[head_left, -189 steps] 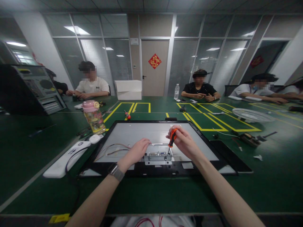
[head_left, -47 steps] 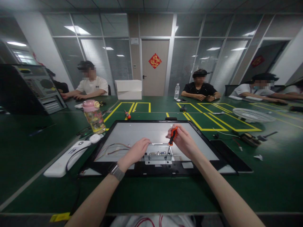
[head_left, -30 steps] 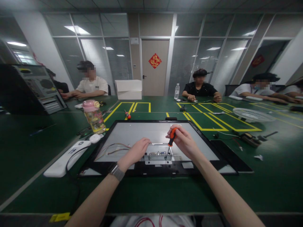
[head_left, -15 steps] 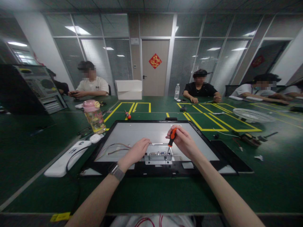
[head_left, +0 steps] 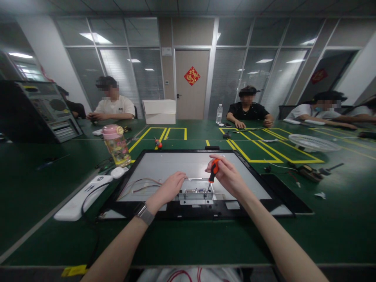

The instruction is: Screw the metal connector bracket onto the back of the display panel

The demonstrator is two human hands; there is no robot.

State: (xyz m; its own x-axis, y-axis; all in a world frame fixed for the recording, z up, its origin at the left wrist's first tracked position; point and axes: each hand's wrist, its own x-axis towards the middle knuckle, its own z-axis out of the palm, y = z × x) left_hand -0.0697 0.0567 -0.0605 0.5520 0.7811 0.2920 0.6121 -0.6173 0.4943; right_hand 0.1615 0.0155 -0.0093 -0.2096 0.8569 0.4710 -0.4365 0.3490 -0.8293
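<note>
A black-framed monitor (head_left: 138, 206) lies face down on the green table, its bare metal back panel up. A small metal bracket (head_left: 194, 194) sits near its front edge. My right hand (head_left: 229, 177) grips an orange-handled screwdriver (head_left: 213, 172), held upright with its tip on the bracket's right side. My left hand (head_left: 169, 188) rests on the panel beside the bracket's left end, fingers curled loosely down, holding nothing I can see. Thin coloured wires (head_left: 141, 185) run across the panel left of that hand.
A pink-lidded bottle (head_left: 116, 145), a white power strip (head_left: 80, 197), a black cable and a computer case (head_left: 38, 109) stand to the left. A second small screwdriver (head_left: 158, 143) lies beyond the monitor. A fan grille (head_left: 313, 142) and tools lie right. Several people sit at the far side.
My hands and the screwdriver stay in almost the same place on the bracket. Only the people across the table shift their hands a little.
</note>
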